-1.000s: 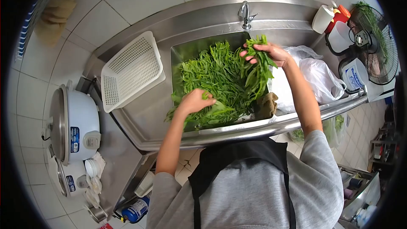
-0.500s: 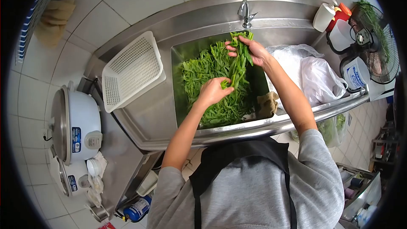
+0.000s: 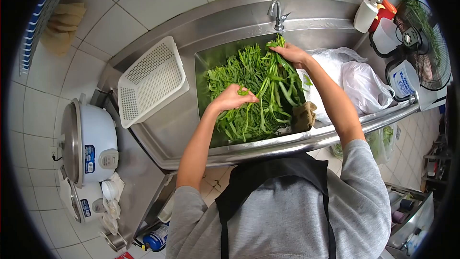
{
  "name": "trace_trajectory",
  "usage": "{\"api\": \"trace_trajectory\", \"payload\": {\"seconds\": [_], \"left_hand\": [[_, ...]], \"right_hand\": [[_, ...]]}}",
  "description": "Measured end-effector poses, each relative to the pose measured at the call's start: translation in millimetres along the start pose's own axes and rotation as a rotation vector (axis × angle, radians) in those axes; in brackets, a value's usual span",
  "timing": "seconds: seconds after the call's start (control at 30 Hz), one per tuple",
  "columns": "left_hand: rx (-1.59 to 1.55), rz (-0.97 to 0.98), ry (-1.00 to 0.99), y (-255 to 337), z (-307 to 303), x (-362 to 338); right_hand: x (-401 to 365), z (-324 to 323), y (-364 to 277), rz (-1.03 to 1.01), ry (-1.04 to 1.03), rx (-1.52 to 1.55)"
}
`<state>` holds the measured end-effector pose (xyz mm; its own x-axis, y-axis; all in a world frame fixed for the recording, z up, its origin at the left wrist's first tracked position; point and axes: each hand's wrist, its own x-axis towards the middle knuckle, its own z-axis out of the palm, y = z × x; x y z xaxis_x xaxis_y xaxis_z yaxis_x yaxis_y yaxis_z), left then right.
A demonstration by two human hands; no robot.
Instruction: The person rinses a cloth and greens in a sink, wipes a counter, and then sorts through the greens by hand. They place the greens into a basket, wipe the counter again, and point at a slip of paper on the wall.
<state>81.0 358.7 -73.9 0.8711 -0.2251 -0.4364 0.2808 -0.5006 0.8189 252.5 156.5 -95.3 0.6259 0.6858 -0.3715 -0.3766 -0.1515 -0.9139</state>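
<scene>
A steel sink basin (image 3: 203, 60) holds a deep heap of leafy greens (image 3: 230, 74) with long stems and narrow leaves. Over the basin's right side, my right hand (image 3: 293, 54) is closed round the stem ends of a bunch of greens (image 3: 283, 80), whose leaves hang down onto the heap. My left hand (image 3: 234, 98) is above the heap's middle, its thumb and fingers pinched on a few green stems and leaves. A brown cloth or sponge (image 3: 304, 116) lies at the basin's near right corner.
Left of the basin is a white perforated basket (image 3: 152, 81); behind it stands a faucet (image 3: 278, 14). White plastic bags (image 3: 362, 86) fill the right counter, near bottles (image 3: 366, 17), a white bucket (image 3: 403, 81) and a fan (image 3: 431, 48). Rice cookers (image 3: 96, 139) stand far left.
My right hand has turned over, now gripping the bunch from above at its stem ends, and the bunch spreads lower. My left hand has shifted slightly left, away from it.
</scene>
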Motion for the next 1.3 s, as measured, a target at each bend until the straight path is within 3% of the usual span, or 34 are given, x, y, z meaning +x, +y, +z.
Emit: {"api": "trace_trajectory", "payload": {"seconds": [0.1, 0.2, 0.3, 0.43, 0.53, 0.63, 0.7, 0.77, 0.9, 0.97, 1.03, 1.1, 1.2, 1.3], "left_hand": [[-0.118, 0.025, -0.061, -5, 2, 5], [-0.214, 0.036, -0.094, -9, 2, 9], [-0.291, 0.045, -0.141, -9, 1, 9], [-0.422, -0.001, -0.051, -17, 0, 10], [-0.372, 0.014, 0.064, -24, 2, 13], [-0.746, -0.321, 0.524, -30, 13, 20], [-0.802, -0.338, 0.499, -78, 9, 32], [-0.799, -0.319, 0.539, -108, 5, 27], [-0.738, -0.119, 0.658, -104, -1, 5], [-0.343, -0.059, 0.712, -70, -3, -9], [-0.292, -0.097, 0.686, -51, -1, -5], [0.081, 0.284, 0.617, -33, 6, 4], [0.221, 0.049, 0.470, 9, 16, 12], [0.400, -0.001, 0.498, 17, 18, 28]], "right_hand": [[10, -1, 11, -0.039, 0.118, 0.045], [19, 0, 18, -0.069, 0.417, -0.284], [14, -2, 9, 0.108, 0.387, -0.365], [17, 1, 9, 0.125, 0.393, -0.277], [-4, 13, -8, 0.153, 0.357, -0.246], [-16, 25, -15, -0.003, 0.399, -0.171], [-13, 22, -9, -0.186, 0.549, -0.054], [-8, 8, -5, -0.163, 0.571, -0.011], [-3, -13, 2, -0.069, 0.546, 0.067], [-3, -12, 2, -0.054, 0.519, 0.212], [9, -12, 10, -0.032, 0.536, 0.187], [17, -10, 12, -0.017, 0.552, 0.158], [18, 10, 9, 0.041, 0.568, 0.065], [13, 30, 6, 0.013, 0.545, -0.016]]}}
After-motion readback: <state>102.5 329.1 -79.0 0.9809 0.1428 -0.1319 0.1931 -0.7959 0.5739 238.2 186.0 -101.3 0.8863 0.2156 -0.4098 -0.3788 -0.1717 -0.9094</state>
